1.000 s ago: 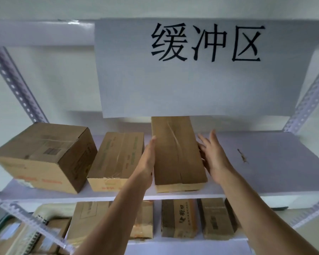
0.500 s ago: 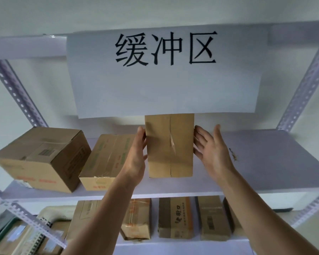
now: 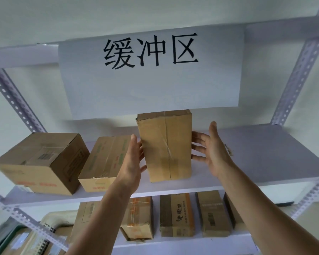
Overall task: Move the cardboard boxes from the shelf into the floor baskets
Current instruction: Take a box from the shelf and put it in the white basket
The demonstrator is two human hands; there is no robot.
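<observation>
A narrow taped cardboard box [image 3: 166, 148] is at the middle of the white shelf [image 3: 265, 153], its taped face turned toward me and its top end just under the paper sign. My left hand [image 3: 132, 168] lies flat against its left side, thumb up. My right hand [image 3: 214, 153] touches its right side with straight, spread fingers. The box sits between the two palms. I cannot tell whether its bottom end rests on the shelf board.
A large box [image 3: 39, 162] and a flat box [image 3: 105, 159] stand left of my hands. Several boxes [image 3: 176, 214] line the lower shelf. A paper sign [image 3: 149, 74] hangs above. Perforated posts [image 3: 17, 103] frame the rack. A green basket [image 3: 6, 236] shows at bottom left.
The narrow box has gone from lying flat to showing its taped face upright between my hands. Both hands have closed in on its sides and risen with it.
</observation>
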